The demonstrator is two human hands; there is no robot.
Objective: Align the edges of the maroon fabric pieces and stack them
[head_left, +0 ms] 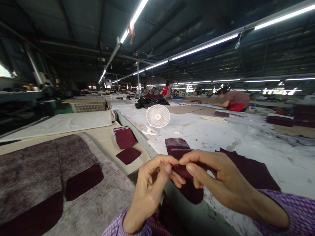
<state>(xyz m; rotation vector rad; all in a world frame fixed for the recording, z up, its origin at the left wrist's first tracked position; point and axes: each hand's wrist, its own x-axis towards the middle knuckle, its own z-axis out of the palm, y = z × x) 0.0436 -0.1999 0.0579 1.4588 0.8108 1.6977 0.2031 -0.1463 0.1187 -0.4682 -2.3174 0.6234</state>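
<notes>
My left hand (pixel 153 185) and my right hand (pixel 219 175) meet at the index fingertips, in front of me over the table edge. Both have curled fingers, with each thumb drawn toward its index finger. Whatever is pinched there is too small or hidden to make out. Right behind and below the fingers is a dark maroon fabric piece (pixel 191 194), its rounded lower end reaching past the table edge. Farther up, partly covered by the hands, lies maroon fabric with a pale stripe (pixel 177 143). A larger maroon piece with a jagged edge (pixel 253 170) is beyond my right wrist.
A white clip fan (pixel 157 116) stands on the long white-covered table (pixel 209 134). On the lower left surface are a small maroon stack (pixel 124 137), a single maroon piece (pixel 128 155) and speckled fabric (pixel 81 147). A co-worker (pixel 237 100) bends over the table at right.
</notes>
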